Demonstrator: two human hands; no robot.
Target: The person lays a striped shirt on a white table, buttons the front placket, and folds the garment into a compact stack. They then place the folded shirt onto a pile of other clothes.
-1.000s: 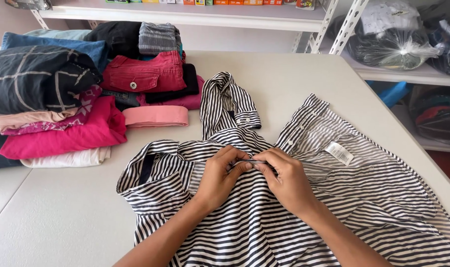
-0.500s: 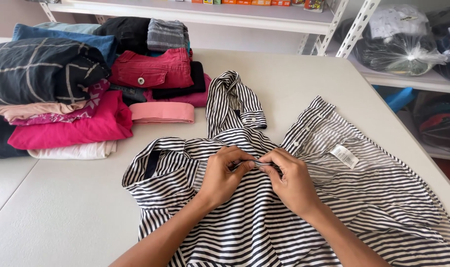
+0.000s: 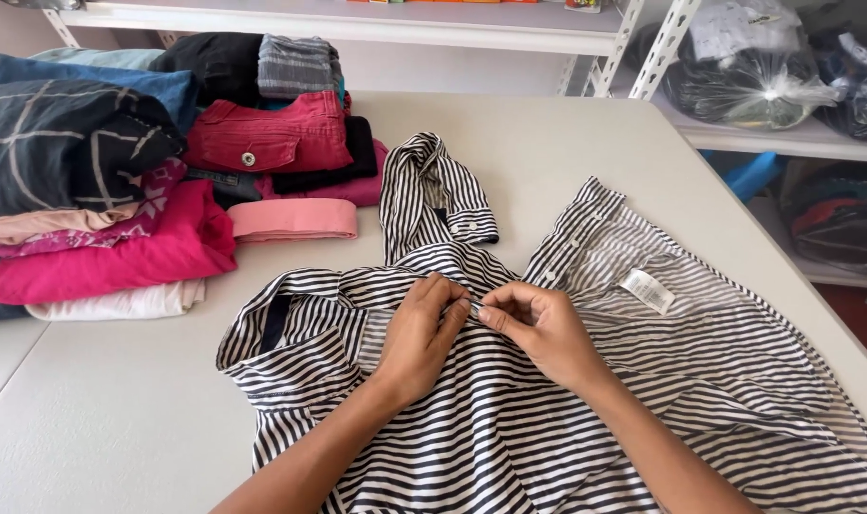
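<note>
A black-and-white striped shirt (image 3: 700,381) lies spread on the pale table (image 3: 119,419), collar at the left, one sleeve with a buttoned cuff stretching away from me. My left hand (image 3: 419,338) and my right hand (image 3: 538,328) meet at the shirt's front placket, fingertips pinching the fabric together at a small button. The open right front panel shows its inside with a white label (image 3: 648,288).
Stacks of folded clothes (image 3: 119,190) fill the table's far left: pink, red, dark patterned, blue and grey pieces. A white shelf rack (image 3: 643,48) stands behind, with bagged clothing (image 3: 748,76) on shelves at the right.
Both hands stay pinched at the placket with only small finger movement. The view has shifted slightly, so the shirt and the stacks sit a little differently in frame.
</note>
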